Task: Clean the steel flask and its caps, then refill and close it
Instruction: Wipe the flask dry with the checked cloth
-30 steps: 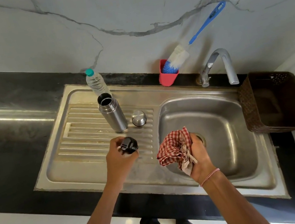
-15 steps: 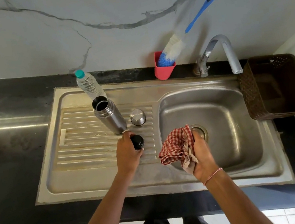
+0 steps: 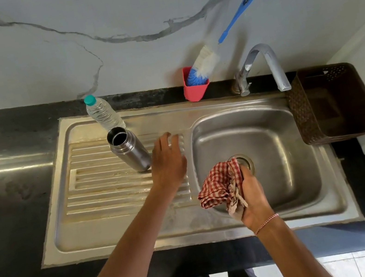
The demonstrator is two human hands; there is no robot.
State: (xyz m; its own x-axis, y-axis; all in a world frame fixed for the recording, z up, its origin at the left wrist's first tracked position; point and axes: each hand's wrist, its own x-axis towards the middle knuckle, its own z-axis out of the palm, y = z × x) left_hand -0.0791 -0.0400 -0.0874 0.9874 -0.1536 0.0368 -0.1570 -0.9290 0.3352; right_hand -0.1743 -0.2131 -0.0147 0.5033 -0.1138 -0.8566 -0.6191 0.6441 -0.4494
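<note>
Steel flask (image 3: 130, 151) stands uncapped on the ribbed drainboard (image 3: 102, 189) of the steel sink (image 3: 219, 105), its dark open mouth facing up, just left of the basin. A clear plastic water bottle (image 3: 104, 113) with a teal cap stands right behind it at the back edge of the drainboard, very close to the flask; whether the two touch cannot be told.

The left hand (image 3: 168, 162) lies palm-down over the right end of the drainboard, just beside the base of the flask, between it and the basin. Its fingers reach forward, fairly straight and slightly spread, so the grip is wide; whatever lies under the palm is hidden. The right hand (image 3: 252, 199) is over the front left part of the basin, its grip closed around a bunched red-and-white checked cloth (image 3: 219, 186), which bulges out to the left of the fist with a frayed end hanging below. A thin thread band sits on that wrist. The drain (image 3: 248, 162) shows just behind the cloth.

At the back, a red holder (image 3: 196, 89) stands on the dark counter (image 3: 3, 194) and carries a bottle brush (image 3: 204, 62) with a blue handle leaning on the marble wall. The tap (image 3: 261, 65) arches over the rear of the basin, and a brown basket (image 3: 304, 116) sits at the right end of the sink.
</note>
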